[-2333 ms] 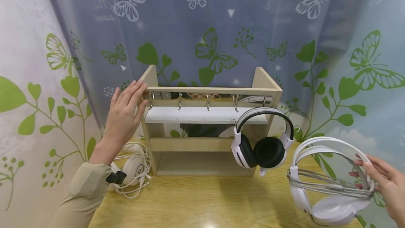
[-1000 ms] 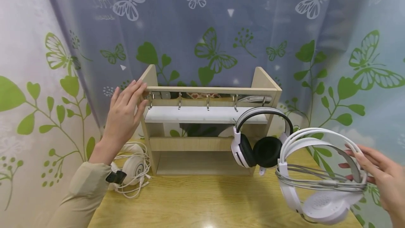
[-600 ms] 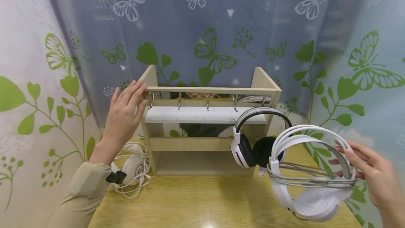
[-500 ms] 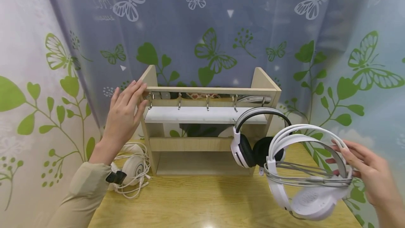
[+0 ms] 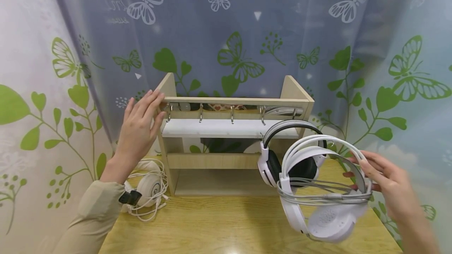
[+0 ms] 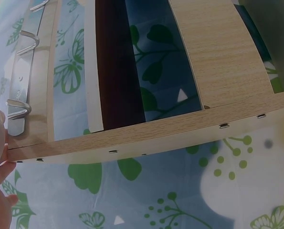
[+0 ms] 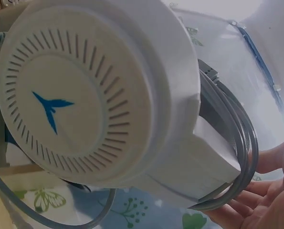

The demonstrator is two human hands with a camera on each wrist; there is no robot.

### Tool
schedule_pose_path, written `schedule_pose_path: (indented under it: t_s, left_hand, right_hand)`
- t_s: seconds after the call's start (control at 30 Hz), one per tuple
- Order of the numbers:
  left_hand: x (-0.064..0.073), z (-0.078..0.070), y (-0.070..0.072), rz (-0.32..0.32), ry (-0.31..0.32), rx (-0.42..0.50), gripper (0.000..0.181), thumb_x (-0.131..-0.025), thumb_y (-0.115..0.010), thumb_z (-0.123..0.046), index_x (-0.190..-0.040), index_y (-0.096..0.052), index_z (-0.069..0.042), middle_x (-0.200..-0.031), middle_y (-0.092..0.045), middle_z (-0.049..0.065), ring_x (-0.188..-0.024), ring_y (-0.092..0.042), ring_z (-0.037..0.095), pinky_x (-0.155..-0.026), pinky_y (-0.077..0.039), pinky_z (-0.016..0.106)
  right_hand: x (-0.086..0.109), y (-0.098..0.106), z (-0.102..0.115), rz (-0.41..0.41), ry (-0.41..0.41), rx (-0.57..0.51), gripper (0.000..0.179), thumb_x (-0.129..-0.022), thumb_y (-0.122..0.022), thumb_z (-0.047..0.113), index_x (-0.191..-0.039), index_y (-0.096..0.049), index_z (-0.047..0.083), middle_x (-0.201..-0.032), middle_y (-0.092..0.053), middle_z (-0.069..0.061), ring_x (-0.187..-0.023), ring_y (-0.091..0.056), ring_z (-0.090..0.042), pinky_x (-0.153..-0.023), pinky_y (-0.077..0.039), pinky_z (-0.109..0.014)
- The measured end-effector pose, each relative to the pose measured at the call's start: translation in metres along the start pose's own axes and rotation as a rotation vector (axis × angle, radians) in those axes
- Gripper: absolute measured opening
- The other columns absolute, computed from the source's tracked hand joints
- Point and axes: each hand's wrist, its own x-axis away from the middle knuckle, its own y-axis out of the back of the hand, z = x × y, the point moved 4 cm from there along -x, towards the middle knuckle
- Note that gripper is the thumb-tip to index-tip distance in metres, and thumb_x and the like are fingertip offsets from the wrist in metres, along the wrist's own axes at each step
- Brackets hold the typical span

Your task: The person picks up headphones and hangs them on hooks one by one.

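My right hand (image 5: 390,183) grips one side of the headband of white headphones (image 5: 293,216), holding them in the air. Grey cable is wound around them; in the right wrist view a slotted ear cup (image 7: 75,105) with a blue mark fills much of the picture. Behind, in the head view, headphones with black pads (image 5: 262,166) hang at the right end of the hook rail and are partly covered. My left hand (image 5: 137,132) rests with fairly straight fingers on the upper left corner of a wooden shelf (image 5: 215,161). The left wrist view shows its fingertips at the shelf edge.
Several metal hooks (image 5: 232,114) line the shelf's top rail. White headphones with tangled cable (image 5: 150,187) lie on the wooden table (image 5: 212,226) left of the shelf. Curtains (image 5: 190,26) with butterflies and leaves stand behind and on both sides.
My right hand has carried the white headphones leftward and slightly up, so they now overlap the hanging black-padded pair. My left hand has stayed at the shelf corner.
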Motion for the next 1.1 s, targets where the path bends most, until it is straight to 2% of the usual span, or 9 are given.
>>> schedule_pose_path:
  t_s: [0.23, 0.43, 0.63, 0.8, 1.1]
  left_hand:
    - [0.001, 0.000, 0.000, -0.005, 0.005, 0.012, 0.048, -0.093, -0.054, -0.022, -0.139, -0.042, -0.014, -0.143, -0.041, 0.005, -0.134, -0.032, 0.023, -0.113, -0.011, 0.047]
    - [0.001, 0.000, 0.000, -0.004, 0.005, 0.011, 0.047, -0.094, -0.053, -0.023, -0.139, -0.042, -0.014, -0.143, -0.040, 0.005, -0.135, -0.032, 0.022, -0.113, -0.011, 0.047]
    - [0.001, 0.000, 0.000, 0.000, -0.001, -0.003, 0.046, -0.095, -0.050, -0.026, -0.139, -0.041, -0.014, -0.143, -0.040, 0.005, -0.135, -0.031, 0.021, -0.113, -0.011, 0.047]
    - [0.001, 0.001, -0.001, -0.004, 0.000, 0.008, 0.046, -0.096, -0.049, -0.028, -0.139, -0.042, -0.015, -0.143, -0.040, 0.005, -0.135, -0.031, 0.021, -0.113, -0.011, 0.047]
    - [-0.001, 0.001, -0.001, -0.011, -0.004, 0.006, 0.046, -0.095, -0.050, -0.026, -0.139, -0.042, -0.014, -0.142, -0.041, 0.005, -0.135, -0.032, 0.022, -0.113, -0.011, 0.048]
  right_hand:
    - [-0.009, -0.023, 0.006, 0.062, 0.020, -0.075, 0.032, -0.097, -0.040, 0.003, -0.128, -0.047, 0.001, -0.106, -0.067, 0.005, -0.081, -0.068, -0.016, -0.055, -0.054, -0.038]
    - [-0.015, -0.041, 0.010, 0.066, 0.014, -0.114, 0.032, -0.097, -0.041, 0.004, -0.128, -0.049, 0.002, -0.106, -0.067, 0.006, -0.081, -0.068, -0.017, -0.056, -0.054, -0.039]
    - [-0.021, -0.060, 0.015, 0.063, -0.006, -0.097, 0.034, -0.097, -0.043, 0.008, -0.128, -0.044, -0.008, -0.105, -0.067, 0.006, -0.079, -0.068, -0.018, -0.056, -0.054, -0.041]
    - [-0.026, -0.072, 0.017, 0.065, -0.018, -0.065, 0.035, -0.098, -0.043, 0.011, -0.128, -0.046, -0.005, -0.106, -0.067, 0.008, -0.080, -0.068, -0.017, -0.053, -0.052, -0.034]
    - [-0.035, -0.091, 0.020, 0.081, -0.026, -0.091, 0.034, -0.097, -0.045, 0.015, -0.126, -0.048, -0.003, -0.103, -0.067, 0.006, -0.080, -0.068, -0.019, -0.058, -0.055, -0.041]
